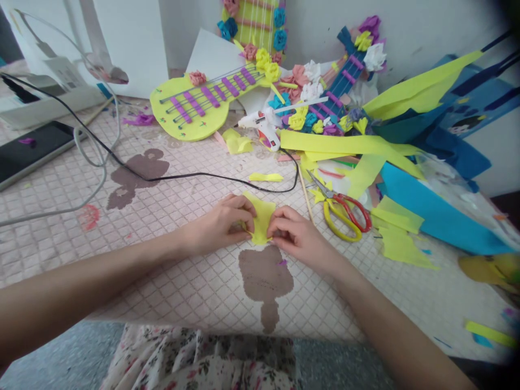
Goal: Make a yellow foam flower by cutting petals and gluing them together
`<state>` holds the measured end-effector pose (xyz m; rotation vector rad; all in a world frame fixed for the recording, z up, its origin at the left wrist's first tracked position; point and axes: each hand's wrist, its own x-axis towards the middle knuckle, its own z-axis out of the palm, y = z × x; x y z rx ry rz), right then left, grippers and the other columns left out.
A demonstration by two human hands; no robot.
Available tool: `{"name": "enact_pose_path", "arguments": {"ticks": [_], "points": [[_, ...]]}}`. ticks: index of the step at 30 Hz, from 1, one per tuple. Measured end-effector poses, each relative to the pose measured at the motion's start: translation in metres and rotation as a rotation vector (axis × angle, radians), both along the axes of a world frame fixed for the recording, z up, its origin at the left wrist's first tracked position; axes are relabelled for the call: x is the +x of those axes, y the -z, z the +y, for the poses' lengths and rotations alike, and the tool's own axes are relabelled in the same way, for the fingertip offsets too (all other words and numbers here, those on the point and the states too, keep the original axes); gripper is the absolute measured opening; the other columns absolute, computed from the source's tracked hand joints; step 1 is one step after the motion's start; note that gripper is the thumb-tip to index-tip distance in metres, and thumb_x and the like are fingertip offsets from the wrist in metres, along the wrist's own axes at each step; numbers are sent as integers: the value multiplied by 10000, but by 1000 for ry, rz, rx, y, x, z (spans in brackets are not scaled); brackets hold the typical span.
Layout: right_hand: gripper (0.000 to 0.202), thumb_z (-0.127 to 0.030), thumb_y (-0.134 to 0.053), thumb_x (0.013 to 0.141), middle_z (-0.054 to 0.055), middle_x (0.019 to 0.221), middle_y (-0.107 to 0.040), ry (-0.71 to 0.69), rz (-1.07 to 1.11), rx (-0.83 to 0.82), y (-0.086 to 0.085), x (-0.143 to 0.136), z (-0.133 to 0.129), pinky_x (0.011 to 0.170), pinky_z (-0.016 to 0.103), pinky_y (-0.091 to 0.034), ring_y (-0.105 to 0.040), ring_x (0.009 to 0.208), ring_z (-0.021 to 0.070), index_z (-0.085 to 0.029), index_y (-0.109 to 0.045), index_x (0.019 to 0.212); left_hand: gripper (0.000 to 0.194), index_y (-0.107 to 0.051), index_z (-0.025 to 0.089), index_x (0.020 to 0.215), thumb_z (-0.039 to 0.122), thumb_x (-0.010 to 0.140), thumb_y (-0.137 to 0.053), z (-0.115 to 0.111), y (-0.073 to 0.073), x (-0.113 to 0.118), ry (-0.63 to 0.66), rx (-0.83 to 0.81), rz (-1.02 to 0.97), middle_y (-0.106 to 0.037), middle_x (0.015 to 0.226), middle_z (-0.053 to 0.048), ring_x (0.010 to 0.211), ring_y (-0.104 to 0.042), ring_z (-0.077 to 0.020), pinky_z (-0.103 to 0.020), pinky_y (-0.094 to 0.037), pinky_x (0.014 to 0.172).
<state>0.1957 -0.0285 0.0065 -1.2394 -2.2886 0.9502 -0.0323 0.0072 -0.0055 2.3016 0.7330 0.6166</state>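
1. A person's left hand (222, 225) pinches the lower left corner of a small yellow paper piece (264, 215), thumb and fingertips closed on it.
2. The right hand (293, 233) grips the lower right corner the same way.
3. The paper is between the hands, above a patterned tablecloth (182, 281), near the front edge.
4. To the right lie open scissors (345, 216) with one red and one yellow handle.
5. Beyond the hands are a white glue gun (266, 127) and a yellow guitar-shaped craft (203, 105) with purple bars.
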Motion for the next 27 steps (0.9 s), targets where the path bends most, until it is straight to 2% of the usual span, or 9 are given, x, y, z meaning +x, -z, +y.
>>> {"name": "enact_pose_path", "arguments": {"ticks": [4, 7, 12, 16, 21, 27], "points": [[87, -121, -573, 819, 14, 984, -484, -44, 62, -51, -1, 5, 3, 630, 234, -425, -500, 677, 75, -203, -600, 832, 61, -659, 185, 808, 161, 804, -602, 5, 1, -3, 38, -29, 8, -574, 1053, -59, 1014, -521, -197, -351, -422, 899], [50, -150, -583, 821, 10, 937, -498, -1, 72, -58, 1, 5, 6, 601, 233, -418, -491, 650, 78, -200, -588, 815, 49, -637, 173, 781, 143, 793, -599, 7, -1, -4, 48, -43, 0, -580, 1048, -60, 990, -534, -190, -345, -431, 884], [54, -184, -591, 819, -6, 865, -502, 101, -9, -2, 4, -4, 4, 591, 241, -398, -480, 623, 79, -193, -560, 776, 59, -605, 160, 749, 151, 802, -579, 5, -3, -1, 13, -45, 6, -580, 1020, -64, 954, -538, -180, -332, -445, 851], [52, -173, -579, 815, 4, 888, -510, 153, -110, 55, 2, -13, -1, 593, 248, -380, -489, 651, 91, -189, -553, 773, 72, -598, 163, 745, 191, 808, -580, 2, -1, 3, -43, -14, 21, -583, 976, -62, 942, -533, -187, -348, -442, 850], [37, -176, -565, 818, 10, 907, -505, 160, -99, 53, -1, -14, -3, 603, 248, -393, -492, 641, 88, -190, -548, 789, 58, -574, 160, 755, 184, 808, -565, 3, -2, 5, -59, 6, 11, -599, 902, -57, 896, -542, -179, -342, -452, 829], [45, -183, -542, 828, 20, 919, -525, 159, -115, 76, 1, -13, -2, 604, 250, -399, -508, 666, 100, -196, -558, 788, 101, -584, 160, 746, 175, 825, -523, 2, -4, 5, -56, 0, 25, -598, 924, -67, 897, -546, -182, -343, -460, 814]]}}
